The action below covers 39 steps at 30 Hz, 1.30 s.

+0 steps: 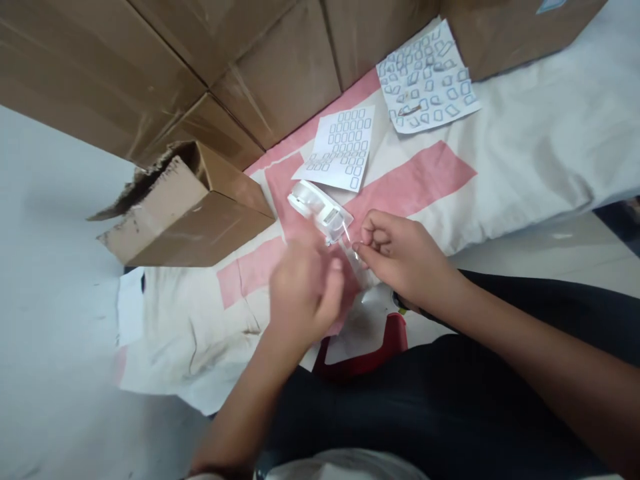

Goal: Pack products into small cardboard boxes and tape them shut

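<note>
My right hand is closed in a pinch, with a thin clear strip of tape at its thumb and fingertips. Just beyond it lies a white tape dispenser on the cloth. My left hand is smeared by motion in front of the dispenser. Its thumb points up, while its fingers are too blurred to show whether they hold anything. Behind the dispenser rests a white sheet with rows of small drawn rectangles.
A second sheet of drawn rectangles lies farther right on the pink and cream cloth. Stacked cardboard boxes line the back. At the left stands an opened box with a torn flap. Something red is below the cloth's edge.
</note>
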Each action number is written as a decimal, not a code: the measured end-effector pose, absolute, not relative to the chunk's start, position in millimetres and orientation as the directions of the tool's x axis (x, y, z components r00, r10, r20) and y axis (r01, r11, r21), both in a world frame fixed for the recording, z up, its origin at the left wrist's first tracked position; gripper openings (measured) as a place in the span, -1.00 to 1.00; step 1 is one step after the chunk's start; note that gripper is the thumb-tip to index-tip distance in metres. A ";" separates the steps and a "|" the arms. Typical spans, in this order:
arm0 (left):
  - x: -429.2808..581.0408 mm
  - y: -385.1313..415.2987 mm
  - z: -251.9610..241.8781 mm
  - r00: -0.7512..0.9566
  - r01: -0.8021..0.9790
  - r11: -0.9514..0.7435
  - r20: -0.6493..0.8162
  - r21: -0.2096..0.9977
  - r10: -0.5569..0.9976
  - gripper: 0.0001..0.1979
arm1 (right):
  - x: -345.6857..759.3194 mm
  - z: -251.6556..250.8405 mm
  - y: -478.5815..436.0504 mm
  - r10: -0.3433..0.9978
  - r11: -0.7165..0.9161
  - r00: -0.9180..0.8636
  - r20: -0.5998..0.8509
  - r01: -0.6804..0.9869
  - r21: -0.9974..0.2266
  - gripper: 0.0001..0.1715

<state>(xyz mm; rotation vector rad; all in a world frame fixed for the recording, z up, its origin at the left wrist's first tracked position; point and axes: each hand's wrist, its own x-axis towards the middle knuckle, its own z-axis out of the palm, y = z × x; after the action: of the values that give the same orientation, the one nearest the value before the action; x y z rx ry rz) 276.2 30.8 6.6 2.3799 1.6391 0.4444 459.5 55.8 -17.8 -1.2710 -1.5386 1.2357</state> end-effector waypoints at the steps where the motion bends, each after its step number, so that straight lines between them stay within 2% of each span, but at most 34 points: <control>1: 279.9 28.7 4.8 0.347 0.895 -0.341 0.032 0.289 0.937 -0.51 | 458.6 -18.6 56.7 0.979 0.036 -0.205 -0.015 0.244 -0.969 -0.81; 3: 280.8 28.3 7.3 0.345 0.927 -0.321 -0.109 0.194 0.932 -0.45 | 457.2 -21.1 58.6 0.981 0.038 -0.195 -0.016 0.271 -0.962 -0.82; 4: 279.3 29.2 10.1 0.327 0.933 -0.305 -0.099 0.191 0.940 -0.43 | 456.7 -22.3 59.6 0.981 0.037 -0.193 -0.019 0.280 -0.959 -0.83; 7: 274.6 33.5 15.7 0.195 0.934 -0.231 0.152 0.274 0.969 -0.43 | 456.3 -23.2 61.8 0.979 0.032 -0.204 -0.030 0.294 -0.955 -0.80; 8: 274.6 35.1 14.9 0.170 0.937 -0.216 0.183 0.274 0.968 -0.44 | 456.6 -22.4 62.3 0.979 0.029 -0.201 -0.032 0.298 -0.954 -0.79; 9: 275.5 36.8 12.8 0.178 0.949 -0.210 0.148 0.236 0.973 -0.44 | 457.2 -20.9 62.8 0.981 0.027 -0.189 -0.033 0.304 -0.952 -0.79; 12: 280.4 42.0 4.3 0.255 0.967 -0.254 -0.191 0.028 0.948 -0.44 | 460.2 -14.8 65.2 0.991 0.029 -0.136 -0.018 0.334 -0.942 -0.76; 13: 281.3 43.0 2.5 0.253 0.964 -0.267 -0.263 -0.019 0.931 -0.43 | 461.3 -12.6 66.2 0.992 0.030 -0.123 -0.013 0.344 -0.939 -0.75; 15: 280.9 42.4 1.9 0.251 0.961 -0.272 -0.282 -0.041 0.926 -0.43 | 463.3 -8.3 68.1 0.994 0.030 -0.110 -0.009 0.349 -0.937 -0.72; 17: 278.3 38.1 3.7 0.263 0.964 -0.267 -0.231 0.015 0.937 -0.45 | 464.9 -4.0 69.5 0.994 0.022 -0.109 -0.014 0.316 -0.948 -0.72; 19: 275.3 31.8 5.7 0.260 0.963 -0.240 -0.185 0.122 0.948 -0.48 | 465.5 0.6 69.8 0.992 0.007 -0.123 -0.024 0.248 -0.969 -0.74; 21: 272.4 26.4 6.9 0.224 0.947 -0.175 -0.166 0.268 0.960 -0.52 | 464.7 6.4 69.2 0.987 -0.006 -0.155 -0.032 0.168 -0.986 -0.76; 23: 268.8 23.9 8.2 0.191 0.879 -0.071 -0.211 0.472 0.959 -0.57 | 461.9 13.7 67.7 0.983 0.002 -0.185 -0.019 0.114 -0.994 -0.77; 26: 260.4 23.9 11.3 0.277 0.602 0.131 -0.359 0.788 0.891 -0.58 | 453.6 25.9 65.7 0.974 0.035 -0.224 0.014 0.090 -0.995 -0.79; 28: 254.1 24.0 14.1 0.436 0.343 0.246 -0.386 0.907 0.813 -0.41 | 445.1 33.1 66.6 0.968 0.065 -0.246 0.041 0.087 -0.994 -0.79; 30: 248.7 22.8 16.9 0.580 0.153 0.307 -0.336 0.939 0.742 -0.17 | 434.2 38.5 70.1 0.962 0.105 -0.262 0.082 0.077 -0.991 -0.77; 32: 244.1 20.8 19.2 0.644 0.087 0.300 -0.284 0.950 0.710 -0.06 | 420.7 42.0 75.5 0.951 0.135 -0.287 0.119 0.037 -0.990 -0.76; 35: 235.1 17.2 21.0 0.597 0.064 0.223 -0.216 0.973 0.773 -0.10 | 397.5 45.1 83.1 0.928 0.150 -0.339 0.153 -0.035 -0.988 -0.76; 39: 214.6 10.7 20.7 0.442 0.010 0.175 -0.161 0.985 0.883 -0.19 | 367.5 45.2 84.5 0.902 0.183 -0.391 0.183 -0.038 -0.982 -0.77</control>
<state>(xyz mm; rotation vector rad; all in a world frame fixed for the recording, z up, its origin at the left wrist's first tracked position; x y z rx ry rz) 214.6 10.7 20.7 1.2440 0.9265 0.7637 367.5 84.5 45.2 -0.8480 -1.5801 1.3471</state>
